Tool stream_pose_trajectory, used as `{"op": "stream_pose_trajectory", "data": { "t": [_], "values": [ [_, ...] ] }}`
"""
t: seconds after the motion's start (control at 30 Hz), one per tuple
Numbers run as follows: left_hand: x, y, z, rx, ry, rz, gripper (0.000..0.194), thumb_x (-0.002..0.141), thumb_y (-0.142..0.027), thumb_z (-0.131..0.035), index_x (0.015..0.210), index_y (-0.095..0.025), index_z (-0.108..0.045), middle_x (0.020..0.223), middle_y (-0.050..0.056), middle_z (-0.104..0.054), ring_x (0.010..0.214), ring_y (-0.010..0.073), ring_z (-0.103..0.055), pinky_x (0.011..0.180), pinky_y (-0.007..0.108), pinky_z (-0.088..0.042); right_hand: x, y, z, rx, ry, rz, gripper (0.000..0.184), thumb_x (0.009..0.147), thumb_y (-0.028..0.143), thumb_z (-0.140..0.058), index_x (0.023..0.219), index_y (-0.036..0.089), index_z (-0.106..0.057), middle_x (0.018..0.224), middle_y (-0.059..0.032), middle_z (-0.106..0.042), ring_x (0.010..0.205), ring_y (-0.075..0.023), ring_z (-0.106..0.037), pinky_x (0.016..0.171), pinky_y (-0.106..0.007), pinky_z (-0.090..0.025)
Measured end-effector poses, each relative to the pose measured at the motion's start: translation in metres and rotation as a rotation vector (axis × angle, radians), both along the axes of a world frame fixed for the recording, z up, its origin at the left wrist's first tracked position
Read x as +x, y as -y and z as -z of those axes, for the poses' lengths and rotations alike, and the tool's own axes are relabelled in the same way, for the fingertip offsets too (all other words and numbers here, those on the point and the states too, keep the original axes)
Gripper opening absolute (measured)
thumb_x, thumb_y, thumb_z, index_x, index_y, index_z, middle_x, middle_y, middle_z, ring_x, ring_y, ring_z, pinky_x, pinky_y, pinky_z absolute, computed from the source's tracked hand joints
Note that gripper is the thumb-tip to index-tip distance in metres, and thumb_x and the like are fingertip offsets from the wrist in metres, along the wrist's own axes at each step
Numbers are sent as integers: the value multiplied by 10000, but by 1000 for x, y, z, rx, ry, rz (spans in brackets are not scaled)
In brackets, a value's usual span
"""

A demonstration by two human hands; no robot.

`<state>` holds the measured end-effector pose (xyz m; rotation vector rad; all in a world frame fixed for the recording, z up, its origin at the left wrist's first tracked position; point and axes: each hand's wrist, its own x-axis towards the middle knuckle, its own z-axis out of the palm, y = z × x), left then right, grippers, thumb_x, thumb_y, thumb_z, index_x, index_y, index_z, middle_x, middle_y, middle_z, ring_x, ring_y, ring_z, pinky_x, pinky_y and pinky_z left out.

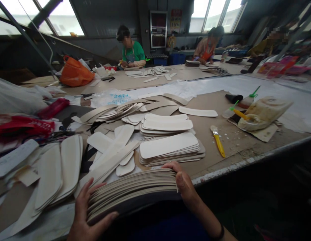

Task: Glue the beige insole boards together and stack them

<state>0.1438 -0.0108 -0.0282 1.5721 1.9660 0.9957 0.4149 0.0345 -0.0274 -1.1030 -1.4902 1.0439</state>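
Observation:
A thick stack of flat beige insole boards [132, 192] lies on edge at the near side of the table, held from both ends. My left hand [85, 214] wraps its left end, thumb underneath and fingers over the top. My right hand [184, 185] clamps the right end, fingers curled over the top edge. Just beyond stand two neat piles of white insole pieces [169, 147], and loose ones [115, 147] are strewn to the left.
A yellow-handled brush [218, 142] lies right of the piles, with glue bottles [248, 100] and a stained bag [265, 112] beyond. Fanned insoles [57, 170] and red bags [22, 125] crowd the left. Other people work at the far side. The table's metal edge [245, 164] runs near right.

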Motion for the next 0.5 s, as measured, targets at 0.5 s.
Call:
{"op": "stream_pose_trajectory", "data": {
  "t": [0.5],
  "values": [
    [-2, 3, -4, -103, 92, 18, 566, 620, -549, -634, 1107, -296, -498, 1231, 6, -502, 1186, 289, -416, 1064, 449, -244, -3, -13, 9, 29, -126, 192, 569, 870, 611, -229, 870, 175, -594, 651, 6, -442, 599, -145, -442, 573, -281, -373]
  ]
}}
